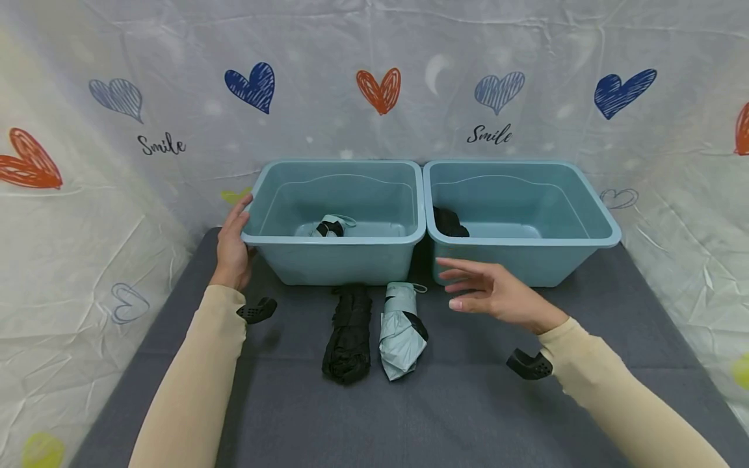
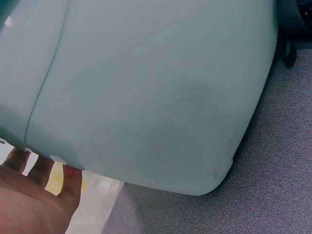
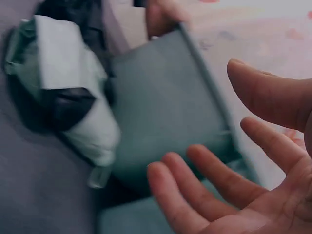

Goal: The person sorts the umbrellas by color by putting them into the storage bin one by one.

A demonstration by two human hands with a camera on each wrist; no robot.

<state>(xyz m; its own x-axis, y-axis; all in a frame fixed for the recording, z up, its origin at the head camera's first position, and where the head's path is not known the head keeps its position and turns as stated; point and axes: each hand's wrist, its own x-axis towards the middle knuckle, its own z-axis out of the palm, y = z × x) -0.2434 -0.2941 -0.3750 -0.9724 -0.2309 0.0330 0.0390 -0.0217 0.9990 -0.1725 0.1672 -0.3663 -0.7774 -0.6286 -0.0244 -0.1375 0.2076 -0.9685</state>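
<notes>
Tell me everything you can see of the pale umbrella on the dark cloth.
The pale umbrella is folded, its thin-looking, creased fabric marked with black. It lies on the dark cloth, just right of a black umbrella, its end with the small loop toward the bins. Neither the left hand nor the right hand touches it.

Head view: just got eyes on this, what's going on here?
A person's left hand rests against the left end of the left blue bin. The right hand is held in front of the right blue bin, holding nothing. What look like a black folded umbrella and a pale one lie side by side on the dark cloth. A pale-and-black item sits in the left bin, a dark item in the right.
</notes>
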